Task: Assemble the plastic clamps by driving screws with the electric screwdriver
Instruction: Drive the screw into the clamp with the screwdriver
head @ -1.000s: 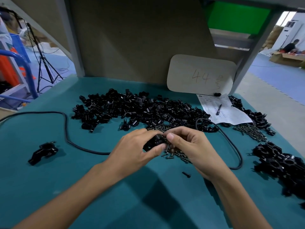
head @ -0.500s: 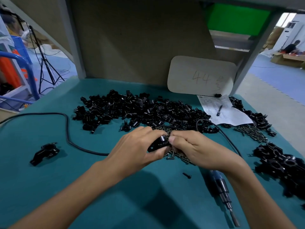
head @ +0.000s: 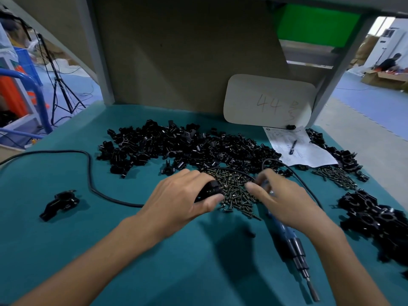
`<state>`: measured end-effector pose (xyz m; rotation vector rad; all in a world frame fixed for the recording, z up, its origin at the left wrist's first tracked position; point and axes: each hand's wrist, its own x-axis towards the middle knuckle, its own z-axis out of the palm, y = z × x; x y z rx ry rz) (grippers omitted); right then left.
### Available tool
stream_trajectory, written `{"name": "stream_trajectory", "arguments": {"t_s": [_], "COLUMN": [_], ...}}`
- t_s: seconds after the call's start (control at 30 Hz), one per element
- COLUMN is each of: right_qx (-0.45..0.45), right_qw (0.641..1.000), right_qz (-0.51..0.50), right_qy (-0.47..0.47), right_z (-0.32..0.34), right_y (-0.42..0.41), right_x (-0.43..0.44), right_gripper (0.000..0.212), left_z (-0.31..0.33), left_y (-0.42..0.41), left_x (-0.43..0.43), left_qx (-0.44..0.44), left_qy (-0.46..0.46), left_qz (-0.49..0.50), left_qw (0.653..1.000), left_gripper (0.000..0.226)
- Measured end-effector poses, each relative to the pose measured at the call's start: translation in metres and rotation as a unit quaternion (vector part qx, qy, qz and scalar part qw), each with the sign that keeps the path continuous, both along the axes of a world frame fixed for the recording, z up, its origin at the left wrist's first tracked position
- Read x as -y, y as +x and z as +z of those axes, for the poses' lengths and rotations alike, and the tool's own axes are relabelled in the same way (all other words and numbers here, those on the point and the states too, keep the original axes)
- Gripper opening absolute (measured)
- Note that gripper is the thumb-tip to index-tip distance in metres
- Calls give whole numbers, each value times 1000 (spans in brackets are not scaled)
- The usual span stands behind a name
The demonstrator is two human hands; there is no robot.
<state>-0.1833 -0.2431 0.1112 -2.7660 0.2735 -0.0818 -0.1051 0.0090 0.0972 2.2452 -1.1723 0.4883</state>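
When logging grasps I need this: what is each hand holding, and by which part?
The left hand grips a black clamp by its body, between thumb and fingers. The right hand is blurred above the screws; cannot tell.

1. The left forearm (head: 88, 261) reaches in from the lower left, wrist straight.
2. The left hand (head: 183, 202) lies palm down, its fingers and thumb curled round a black clamp (head: 209, 189).
3. The right forearm (head: 344, 268) comes in from the lower right.
4. The right hand (head: 287, 202) is palm down and blurred, with its fingers bent; its grip cannot be told.
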Motion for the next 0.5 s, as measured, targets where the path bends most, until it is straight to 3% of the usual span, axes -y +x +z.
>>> {"name": "stream_trajectory", "arguments": {"t_s": [0.07,0.1,0.2,0.27,0.33,0.4,0.43,0.5], "right_qx": [-63,-106,-152,-139,-83,15,67,164], "right_qw": [986,979,971,972,969,911,856,731], "right_qz": [-113,-138,-178,-189,-188,-207,-222,-201], "right_qy": [-105,-110,-45,2,140,355,462,631], "right_z": [-28,-43,-73,-77,-75,-59,-46,-19], "right_y": [-9,-13,-24,-31,-37,-41,-42,-38], "right_x": [17,24,37,43,43,37,32,19], "right_gripper": [66,73,72,52,33,16,11,24], "left_z": [-2,-2,-1,0,0,2,2,4], "left_y": [0,0,0,0,0,-1,-1,-3], "left_x": [-2,-2,1,3,3,3,4,6], "left_qx": [9,14,16,19,37,52,55,60], "left_qy": [5,7,9,4,-7,-12,-12,-11], "left_qz": [7,11,10,4,3,3,0,-2], "left_qw": [1000,1000,1000,1000,999,999,998,998], "left_gripper": [55,55,56,52,46,43,42,41]}}
